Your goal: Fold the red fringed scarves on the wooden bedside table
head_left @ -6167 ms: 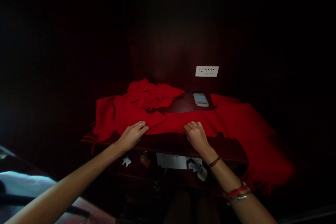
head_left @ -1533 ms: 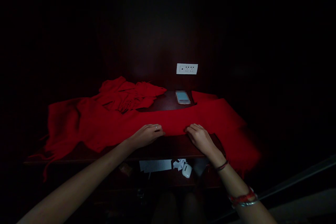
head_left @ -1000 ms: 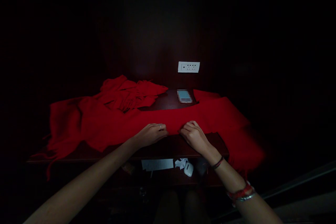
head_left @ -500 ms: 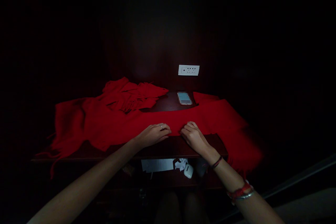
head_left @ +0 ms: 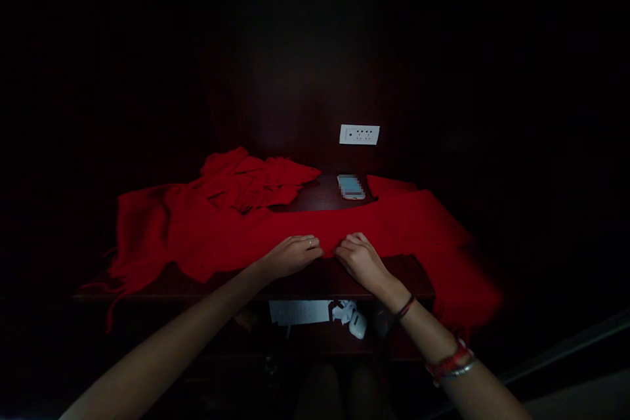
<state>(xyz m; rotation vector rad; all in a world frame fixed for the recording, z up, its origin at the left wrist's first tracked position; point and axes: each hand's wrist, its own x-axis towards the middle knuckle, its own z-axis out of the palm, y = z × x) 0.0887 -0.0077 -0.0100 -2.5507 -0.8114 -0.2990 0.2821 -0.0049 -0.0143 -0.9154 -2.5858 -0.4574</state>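
Observation:
A long red fringed scarf (head_left: 216, 230) lies across the dark tabletop, its left end spread with loose tassels and its right part fanning over the table's right edge. My left hand (head_left: 296, 253) pinches the scarf's near edge at the middle; a ring shows on one finger. Close by on the right, my right hand (head_left: 358, 258) is also closed on that near edge, fingertips curled out of sight. A small gap separates the two hands. Behind the left part, more red cloth (head_left: 253, 177) sits in a crumpled heap; whether it joins the scarf I cannot tell.
A phone (head_left: 351, 187) lies at the back, below a white wall socket (head_left: 359, 134). Under the tabletop (head_left: 305, 285), a shelf holds printed paper (head_left: 300, 312), crumpled paper (head_left: 343, 310) and a white earbud case (head_left: 357, 325). The surroundings are very dark.
Compared with several seconds ago, my hands are much closer together and the scarf's left part is spread wider and flatter. In the last second my fingers shift slightly along the edge.

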